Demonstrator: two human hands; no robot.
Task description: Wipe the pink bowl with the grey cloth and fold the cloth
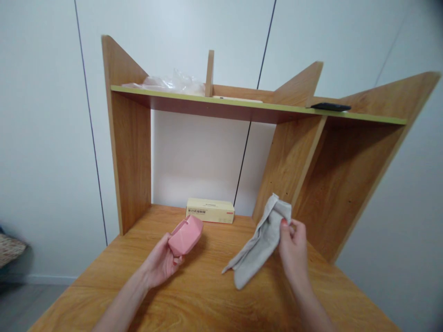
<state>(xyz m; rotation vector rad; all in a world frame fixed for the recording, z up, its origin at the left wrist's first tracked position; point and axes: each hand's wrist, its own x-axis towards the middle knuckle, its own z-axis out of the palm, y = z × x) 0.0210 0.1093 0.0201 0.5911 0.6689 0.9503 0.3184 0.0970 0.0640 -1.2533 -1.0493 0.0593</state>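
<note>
Above the brown wood-grained desk (194,304), the left hand (162,268) holds a small pink faceted container (186,237), tilted, with the fingers under its lower side. Across from it, the right hand (294,244) pinches a limp light-grey cloth (265,244) between thumb and fingers; whether the hanging end touches the wood cannot be told. Behind the pink container sits a long pale-yellow cardboard box (210,212). Higher up, a yellow-edged wooden shelf (194,104) carries a crumpled clear plastic bag (175,84) and a flat black object (330,107).
</note>
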